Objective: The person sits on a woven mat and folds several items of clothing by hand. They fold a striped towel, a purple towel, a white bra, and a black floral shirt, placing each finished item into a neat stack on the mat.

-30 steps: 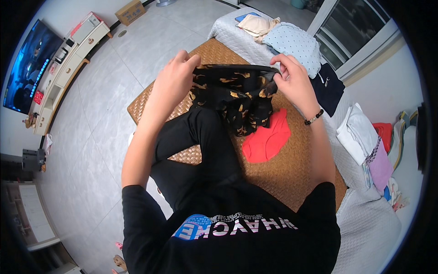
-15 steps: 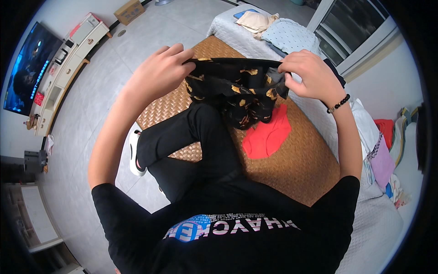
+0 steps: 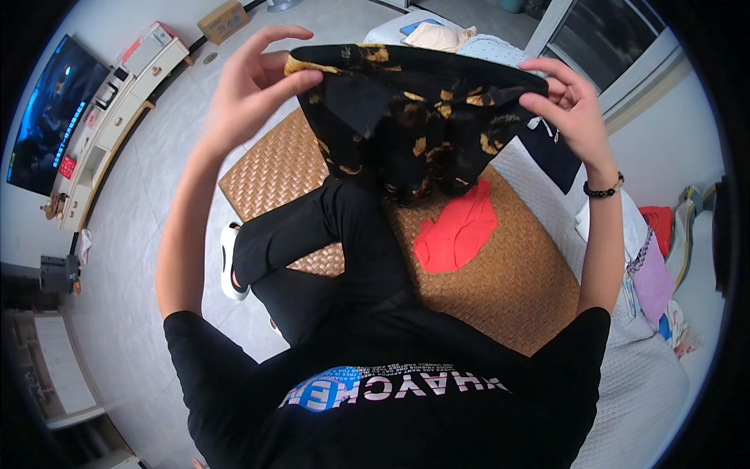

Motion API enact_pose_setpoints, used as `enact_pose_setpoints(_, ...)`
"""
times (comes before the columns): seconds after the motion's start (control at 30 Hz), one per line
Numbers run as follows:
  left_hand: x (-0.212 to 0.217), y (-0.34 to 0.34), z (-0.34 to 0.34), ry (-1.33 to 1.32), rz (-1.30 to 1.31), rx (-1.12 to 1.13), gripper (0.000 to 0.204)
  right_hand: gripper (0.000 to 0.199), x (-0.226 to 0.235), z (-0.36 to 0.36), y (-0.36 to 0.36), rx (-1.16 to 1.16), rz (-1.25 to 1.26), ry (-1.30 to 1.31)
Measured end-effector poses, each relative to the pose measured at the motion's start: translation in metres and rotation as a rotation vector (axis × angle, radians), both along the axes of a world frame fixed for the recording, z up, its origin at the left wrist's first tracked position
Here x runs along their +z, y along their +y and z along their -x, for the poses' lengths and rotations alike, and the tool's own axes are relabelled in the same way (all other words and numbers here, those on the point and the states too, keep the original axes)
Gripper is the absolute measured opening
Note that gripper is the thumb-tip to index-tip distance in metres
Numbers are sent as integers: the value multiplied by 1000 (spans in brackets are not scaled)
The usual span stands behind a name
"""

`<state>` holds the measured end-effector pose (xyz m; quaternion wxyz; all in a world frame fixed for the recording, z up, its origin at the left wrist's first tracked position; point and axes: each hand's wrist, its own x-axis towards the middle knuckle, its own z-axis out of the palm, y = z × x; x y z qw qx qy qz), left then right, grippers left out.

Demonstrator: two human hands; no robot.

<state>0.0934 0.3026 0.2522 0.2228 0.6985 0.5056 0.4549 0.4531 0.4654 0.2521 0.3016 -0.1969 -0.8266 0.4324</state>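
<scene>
A thin black garment with a gold and yellow print hangs spread out in front of me, its lower part bunched. My left hand pinches its upper left corner, with the thumb on the near side. At the upper right corner, my right hand grips the edge between thumb and fingers. The top edge runs almost taut between both hands. Below and to the right, a red pair of briefs lies on the woven mat, apart from both hands.
My black-trousered leg lies bent across the mat's left side. A white quilted cover runs along the right, with folded clothes at its far end and a dark folded cloth beside my right hand. A television stands far left.
Both hands have risen and moved farther apart, stretching the black garment wider. Its top edge has lifted away from the mat. The red briefs stay in place.
</scene>
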Motion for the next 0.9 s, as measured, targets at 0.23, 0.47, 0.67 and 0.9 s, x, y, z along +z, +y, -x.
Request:
enact_pose_setpoints(0.23,73,-16,14,200,-107,-12,24,17,68,-24,-27,-21,-41,276)
enact_pose_setpoints(0.47,109,-20,-41,183,-404,-39,28,34,124,-89,-32,-257,-367,155)
enact_pose_setpoints(0.67,140,-31,-23,598,-421,-255,16,24,156,-114,-74,-301,-716,-267)
enact_pose_setpoints(0.9,122,-30,-16,797,-300,-254,27,14,140,-79,-103,-57,-545,-305)
